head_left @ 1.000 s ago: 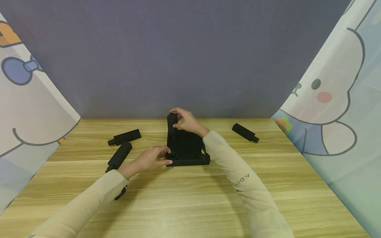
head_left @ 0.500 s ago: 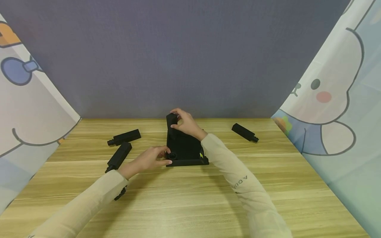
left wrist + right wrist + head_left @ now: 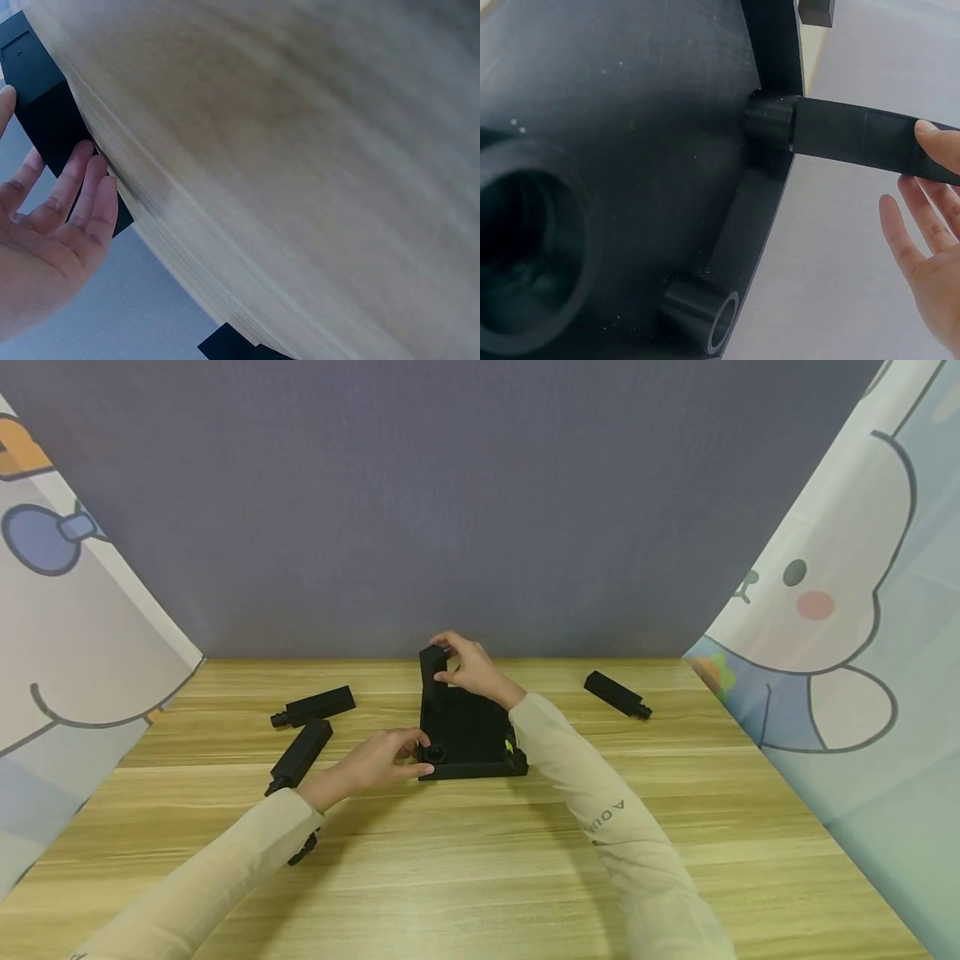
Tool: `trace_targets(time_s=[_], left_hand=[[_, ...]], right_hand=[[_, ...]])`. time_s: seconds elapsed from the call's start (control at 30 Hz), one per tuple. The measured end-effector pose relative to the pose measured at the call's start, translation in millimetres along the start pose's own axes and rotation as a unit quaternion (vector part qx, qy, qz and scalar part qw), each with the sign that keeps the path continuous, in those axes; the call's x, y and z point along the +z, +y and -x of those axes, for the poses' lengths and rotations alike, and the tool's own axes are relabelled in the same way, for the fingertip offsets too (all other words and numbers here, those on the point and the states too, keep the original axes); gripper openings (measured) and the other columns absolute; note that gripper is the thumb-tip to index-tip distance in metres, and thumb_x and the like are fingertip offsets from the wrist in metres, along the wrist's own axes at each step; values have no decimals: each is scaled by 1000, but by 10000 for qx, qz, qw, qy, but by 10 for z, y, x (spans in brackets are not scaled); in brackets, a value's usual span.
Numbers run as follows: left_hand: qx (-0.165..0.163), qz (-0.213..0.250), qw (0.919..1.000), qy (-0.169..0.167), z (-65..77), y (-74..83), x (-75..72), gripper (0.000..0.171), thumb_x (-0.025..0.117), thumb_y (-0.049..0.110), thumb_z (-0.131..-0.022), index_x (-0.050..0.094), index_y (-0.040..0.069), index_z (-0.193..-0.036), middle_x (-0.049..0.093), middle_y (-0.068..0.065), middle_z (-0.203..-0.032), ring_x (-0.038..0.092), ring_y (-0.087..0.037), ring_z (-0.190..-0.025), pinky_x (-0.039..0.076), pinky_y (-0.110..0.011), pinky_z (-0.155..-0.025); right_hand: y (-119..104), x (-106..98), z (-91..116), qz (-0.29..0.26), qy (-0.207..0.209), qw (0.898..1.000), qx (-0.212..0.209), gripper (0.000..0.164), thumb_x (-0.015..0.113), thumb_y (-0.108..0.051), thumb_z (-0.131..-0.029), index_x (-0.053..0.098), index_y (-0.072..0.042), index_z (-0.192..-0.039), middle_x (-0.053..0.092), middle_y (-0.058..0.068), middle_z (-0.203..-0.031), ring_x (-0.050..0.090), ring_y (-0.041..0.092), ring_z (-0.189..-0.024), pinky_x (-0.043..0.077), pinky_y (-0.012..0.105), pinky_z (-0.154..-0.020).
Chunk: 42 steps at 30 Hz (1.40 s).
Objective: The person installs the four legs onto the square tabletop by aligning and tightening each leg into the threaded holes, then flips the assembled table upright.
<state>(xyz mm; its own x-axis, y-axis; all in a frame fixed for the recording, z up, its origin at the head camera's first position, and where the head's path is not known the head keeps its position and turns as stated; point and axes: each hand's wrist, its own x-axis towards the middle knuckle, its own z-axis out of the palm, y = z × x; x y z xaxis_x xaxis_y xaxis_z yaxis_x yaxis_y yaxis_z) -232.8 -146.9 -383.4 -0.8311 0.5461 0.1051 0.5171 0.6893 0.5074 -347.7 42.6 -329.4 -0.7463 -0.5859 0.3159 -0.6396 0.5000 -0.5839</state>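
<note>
Pinching the likely light, stiff black post (image 3: 432, 665) sensibly high, the right hand (image 3: 476, 672) sits over the far left of the tray (image 3: 468, 770), the left hand (image 3: 375, 762) gripping its near-left corner.

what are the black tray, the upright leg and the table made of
Tray: probably hard plastic, satin black; its smooth floor shows soft sheen. Leg: likely plastic, but matte, with a dull even face; painted metal isn't ruled out. Table: wood or wood-look laminate, low sheen; streaky grain shows, though a print could look alike.
</note>
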Motion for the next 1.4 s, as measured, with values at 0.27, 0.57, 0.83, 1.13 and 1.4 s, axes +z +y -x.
trace_targets(time_s=[0.27, 0.57, 0.83, 1.13, 1.4], left_hand=[[1, 30, 10000, 44, 4, -8, 0, 38, 65, 38, -83, 59, 11, -109, 66, -5, -91, 64, -21, -84, 52, -36, -73], [-10, 42, 10000, 11, 2, -9, 2, 36, 65, 36, -84, 58, 11, -109, 65, -4, -91, 64, -22, -85, 52, -36, -74], [38, 87, 10000, -3, 7, 0, -8, 37, 64, 37, -85, 58, 10, -110, 66, -6, -93, 64, -23, -86, 52, -39, -75], [37, 130, 9999, -9, 0, 2, -7, 37, 64, 37, -84, 58, 11, -110, 66, -5, -93, 64, -21, -85, 52, -38, -74], [44, 147, 9999, -22, 3, -2, -3, 38, 64, 39, -84, 58, 11, -109, 65, -5, -94, 63, -21, -86, 52, -37, -74]], right_hand=[[11, -23, -18, -95, -123, 9999, -7, 51, 67, -8, -83, 46, -7, -129, 50, 9, -128, 54, 23, -108, 52, 27, -70], [-6, 43, 6, -110, 219, 9996, 119, 47, 68, -12, -82, 48, -10, -124, 55, 7, -122, 56, 20, -102, 50, 23, -62], [-28, 91, 27, -218, 490, 9981, 309, 46, 68, -13, -81, 48, -10, -122, 57, 7, -118, 58, 20, -100, 50, 25, -65], [-32, 59, 6, -192, 305, 9991, 223, 49, 68, -8, -82, 46, -6, -126, 54, 10, -121, 56, 22, -106, 52, 29, -75], [-60, 25, -6, -222, 15, 9996, 159, 48, 64, -1, -83, 46, -6, -127, 54, 11, -120, 55, 23, -107, 52, 27, -75]])
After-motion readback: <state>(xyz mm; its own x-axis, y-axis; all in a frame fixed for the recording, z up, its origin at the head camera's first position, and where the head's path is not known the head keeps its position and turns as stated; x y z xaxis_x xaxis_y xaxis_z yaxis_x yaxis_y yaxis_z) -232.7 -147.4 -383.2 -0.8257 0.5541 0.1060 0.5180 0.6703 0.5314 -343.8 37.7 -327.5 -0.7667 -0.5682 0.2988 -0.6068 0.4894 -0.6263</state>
